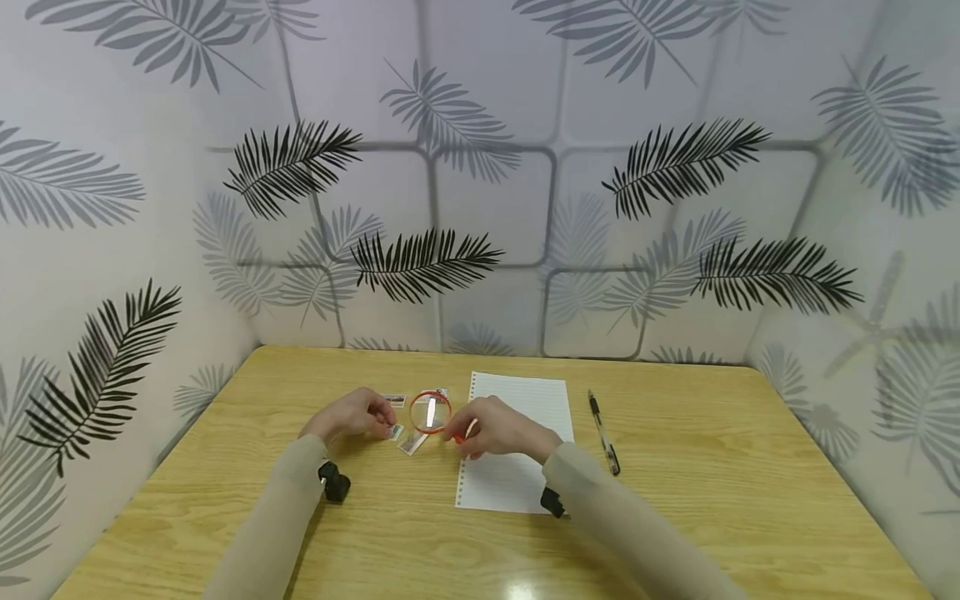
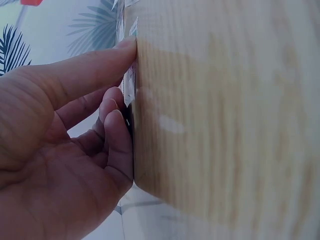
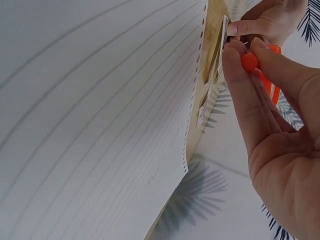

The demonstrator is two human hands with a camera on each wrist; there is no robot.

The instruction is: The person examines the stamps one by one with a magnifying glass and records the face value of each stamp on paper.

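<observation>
My right hand (image 1: 498, 429) grips a red-rimmed magnifying glass (image 1: 431, 413) by its handle, over the left edge of the paper. The round red handle end (image 3: 249, 62) shows between thumb and fingers in the right wrist view. The lens overlaps small stamp-like pictures and carries a bright glare. To the left, my left hand (image 1: 354, 416) pinches the edge of one small stamp-like picture (image 1: 395, 432) close over the table. In the left wrist view the thumb lies on that picture (image 2: 131, 85), with the other fingers curled near the tabletop.
More small pictures lie near the lens, one behind the left hand (image 1: 393, 400) and one below the lens (image 1: 412, 442). A lined sheet of paper (image 1: 517, 483) with punched holes and faint writing lies under my right hand. A pen (image 1: 602, 432) rests right of it on the wooden table (image 1: 405, 533).
</observation>
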